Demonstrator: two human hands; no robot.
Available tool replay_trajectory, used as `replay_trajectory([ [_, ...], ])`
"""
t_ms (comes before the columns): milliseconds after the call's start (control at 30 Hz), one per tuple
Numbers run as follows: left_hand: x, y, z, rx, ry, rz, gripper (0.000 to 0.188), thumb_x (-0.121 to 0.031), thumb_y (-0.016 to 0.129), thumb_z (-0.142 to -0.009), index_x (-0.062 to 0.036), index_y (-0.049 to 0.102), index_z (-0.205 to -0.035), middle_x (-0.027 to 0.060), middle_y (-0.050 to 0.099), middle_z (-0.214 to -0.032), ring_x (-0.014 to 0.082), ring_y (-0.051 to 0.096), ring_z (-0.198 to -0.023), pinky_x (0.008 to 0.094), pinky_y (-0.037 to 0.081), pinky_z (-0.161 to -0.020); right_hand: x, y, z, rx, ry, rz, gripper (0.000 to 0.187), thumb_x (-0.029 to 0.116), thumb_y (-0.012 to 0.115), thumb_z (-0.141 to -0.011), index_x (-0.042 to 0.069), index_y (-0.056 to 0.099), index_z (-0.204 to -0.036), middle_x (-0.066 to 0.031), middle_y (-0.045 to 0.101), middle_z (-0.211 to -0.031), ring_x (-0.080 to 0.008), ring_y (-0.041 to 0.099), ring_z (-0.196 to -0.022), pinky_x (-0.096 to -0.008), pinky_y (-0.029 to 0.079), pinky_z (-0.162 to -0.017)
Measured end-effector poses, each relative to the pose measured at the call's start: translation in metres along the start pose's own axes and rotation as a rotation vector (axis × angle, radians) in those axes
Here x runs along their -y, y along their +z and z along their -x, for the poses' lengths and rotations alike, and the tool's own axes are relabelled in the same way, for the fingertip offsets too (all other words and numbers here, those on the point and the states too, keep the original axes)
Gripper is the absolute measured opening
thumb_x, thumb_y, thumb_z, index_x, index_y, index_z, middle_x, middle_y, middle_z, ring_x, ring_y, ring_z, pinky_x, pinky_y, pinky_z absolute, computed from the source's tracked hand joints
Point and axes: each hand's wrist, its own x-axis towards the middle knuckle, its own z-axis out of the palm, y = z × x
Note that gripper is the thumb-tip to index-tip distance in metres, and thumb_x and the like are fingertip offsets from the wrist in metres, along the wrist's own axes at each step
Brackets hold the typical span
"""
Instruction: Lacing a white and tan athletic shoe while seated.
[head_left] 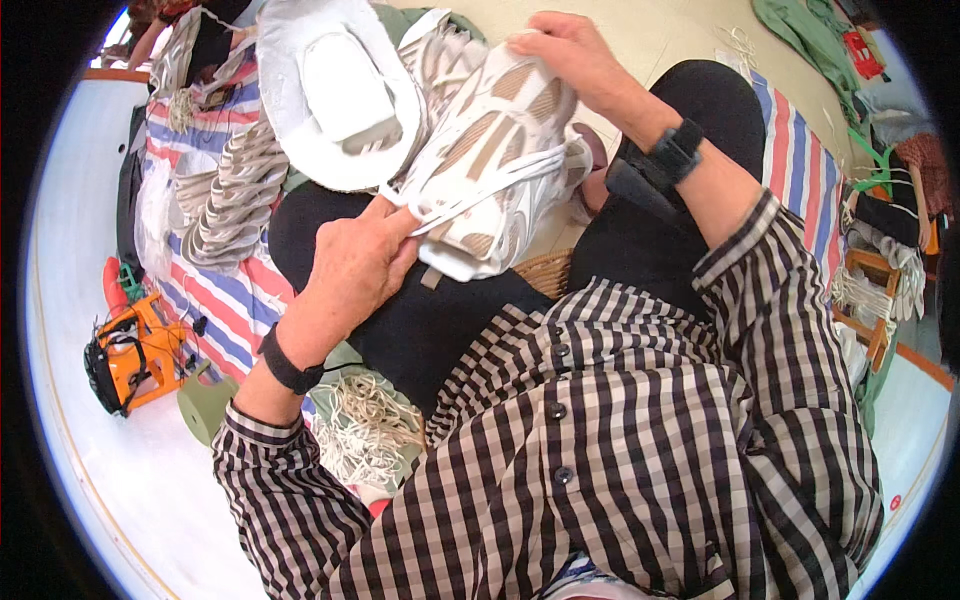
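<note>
A white and tan shoe upper (495, 150) is held up over my lap, with a white shoelace (500, 190) running across it in slanting strands. My left hand (362, 250) is closed in a pinch on the lace at the near left edge of the upper; its fingertips are partly hidden. At the far end, my right hand (578, 62) grips the upper between thumb and fingers. Just left of the upper is a white oval tray (285, 125) with a white block (348, 85) inside. More uppers (440, 60) show behind the held one.
Stacked shoe uppers (235, 195) lie on a striped cloth (220, 310) to my left. Loose laces (365, 425) are heaped by my left elbow, near an orange frame (145, 350) and a green roll (205, 405). A wicker edge (545, 272) shows between my legs. Green fabric (815, 45) lies far right.
</note>
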Motion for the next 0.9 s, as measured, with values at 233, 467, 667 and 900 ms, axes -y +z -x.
replay_trajectory([
  [233, -0.012, 0.013, -0.004, 0.099, 0.083, -0.142, 0.012, -0.009, 0.063, -0.079, -0.0072, 0.053, -0.087, 0.0125, 0.055, -0.083, 0.0276, 0.061, -0.06, 0.038, 0.047, -0.052, -0.031, -0.01, -0.003, -0.096, 0.251, -0.069, 0.015, 0.014, 0.069, -0.077, 0.0, 0.064, -0.075, -0.0058, 0.061, -0.069, -0.0138, 0.054, -0.061, -0.0287, 0.044, -0.056],
  [467, 0.003, 0.012, -0.006, 0.176, 0.047, -0.026, 0.026, -0.007, 0.061, -0.081, -0.0093, 0.054, -0.106, 0.0115, 0.056, -0.09, 0.032, 0.06, -0.069, 0.0409, 0.047, -0.06, -0.032, -0.014, -0.01, -0.026, 0.504, 0.0, 0.03, 0.012, 0.072, -0.071, -0.009, 0.067, -0.091, -0.0208, 0.065, -0.086, -0.0301, 0.062, -0.08, -0.0414, 0.048, -0.066],
  [667, -0.008, 0.012, 0.012, 0.131, 0.093, -0.048, 0.031, -0.006, 0.063, -0.078, -0.0094, 0.052, -0.106, 0.0117, 0.052, -0.102, 0.0326, 0.058, -0.079, 0.0414, 0.047, -0.069, -0.019, -0.032, 0.008, 0.351, 0.446, 0.376, 0.035, 0.021, 0.068, -0.075, -0.004, 0.065, -0.098, -0.0211, 0.065, -0.097, -0.0299, 0.062, -0.081, -0.0431, 0.05, -0.072],
  [900, -0.008, 0.023, 0.014, 0.121, 0.039, -0.045, 0.037, -0.004, 0.063, -0.077, -0.0088, 0.05, -0.111, 0.0168, 0.048, -0.114, 0.0339, 0.058, -0.089, 0.0425, 0.049, -0.075, 0.054, 0.032, 0.016, 0.675, -0.281, 1.02, 0.03, 0.025, 0.053, -0.09, 0.001, 0.062, -0.106, -0.0209, 0.064, -0.097, -0.0373, 0.061, -0.093, -0.0451, 0.047, -0.085],
])
